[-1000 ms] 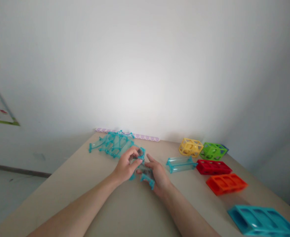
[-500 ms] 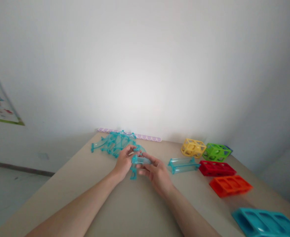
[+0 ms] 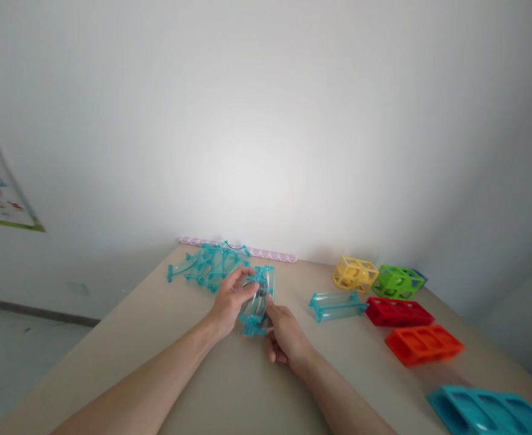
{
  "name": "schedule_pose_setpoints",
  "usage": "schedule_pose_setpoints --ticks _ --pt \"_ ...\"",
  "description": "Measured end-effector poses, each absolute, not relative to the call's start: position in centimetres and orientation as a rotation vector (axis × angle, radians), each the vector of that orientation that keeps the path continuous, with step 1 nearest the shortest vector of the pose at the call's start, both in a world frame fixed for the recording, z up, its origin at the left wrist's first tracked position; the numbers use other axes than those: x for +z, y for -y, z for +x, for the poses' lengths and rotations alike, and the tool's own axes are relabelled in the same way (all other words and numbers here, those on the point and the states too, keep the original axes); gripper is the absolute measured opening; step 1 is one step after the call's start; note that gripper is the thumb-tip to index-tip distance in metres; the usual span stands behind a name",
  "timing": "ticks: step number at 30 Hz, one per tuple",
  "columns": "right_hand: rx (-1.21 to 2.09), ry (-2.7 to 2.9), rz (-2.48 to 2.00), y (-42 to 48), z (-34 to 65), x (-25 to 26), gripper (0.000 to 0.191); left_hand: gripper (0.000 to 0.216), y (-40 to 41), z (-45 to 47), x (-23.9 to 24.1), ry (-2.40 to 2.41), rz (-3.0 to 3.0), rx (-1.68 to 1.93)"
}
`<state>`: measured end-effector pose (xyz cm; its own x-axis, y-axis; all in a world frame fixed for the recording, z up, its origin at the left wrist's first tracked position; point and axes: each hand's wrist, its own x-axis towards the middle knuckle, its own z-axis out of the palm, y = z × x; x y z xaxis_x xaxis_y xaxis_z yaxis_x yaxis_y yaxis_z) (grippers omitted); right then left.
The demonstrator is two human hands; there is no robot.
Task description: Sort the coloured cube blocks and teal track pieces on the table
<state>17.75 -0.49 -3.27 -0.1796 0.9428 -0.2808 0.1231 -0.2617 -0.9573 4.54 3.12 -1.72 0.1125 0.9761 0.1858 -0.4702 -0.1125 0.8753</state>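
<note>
Between my hands is a clear teal plastic toy piece [image 3: 253, 324] with curved see-through sides and knobbed ends, tilted above the table. My left hand [image 3: 230, 302] grips its upper left part, thumb on the near face. My right hand [image 3: 287, 338] is closed on its lower right side, with the thumb pressed up along the edge and some fingers curled underneath. Part of the piece is hidden by my fingers. Beyond my left hand lies a pile of similar teal pieces [image 3: 214, 263]. To the right of my hands rests a teal piece of joined clear panels [image 3: 337, 307].
On the right stand a yellow frame block [image 3: 355, 275], a green one [image 3: 397, 282], a red block [image 3: 399, 311], an orange block [image 3: 424, 344] and a blue block [image 3: 490, 411]. A purple patterned strip [image 3: 270, 254] lies along the wall at the table's back edge.
The teal piece has been turned to stand more upright between my hands. My right hand has moved down and its fingers have curled in. The left hand stays nearly in place.
</note>
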Motion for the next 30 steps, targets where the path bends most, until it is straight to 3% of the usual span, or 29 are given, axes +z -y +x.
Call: schedule_pose_setpoints --ticks 13,16,20,22,24,30 --pt "1.385 1.442 -1.363 1.0 17.5 -3.0 0.077 0.047 -3.6 4.4 -1.7 -0.700 1.102 1.464" --pt "0.788 1.530 -1.495 1.0 18.7 -1.9 0.070 0.048 -3.9 4.3 -1.9 -0.734 1.032 1.450" --pt "-0.167 1.516 -1.738 0.3 21.6 -0.8 0.030 0.055 -4.3 4.2 -2.3 -0.753 0.859 1.452" --pt "-0.346 1.438 -1.948 -0.4 23.0 -1.2 0.048 0.056 -4.4 4.2 -2.4 -0.751 0.832 1.438" --pt "-0.301 1.418 -2.089 -1.0 23.8 -2.2 0.060 0.056 -4.3 4.3 -2.5 -0.740 0.836 1.413" --pt "-0.138 1.613 -2.057 -2.1 24.0 -3.6 0.073 0.056 -4.1 4.4 -2.6 -0.695 0.862 1.359"
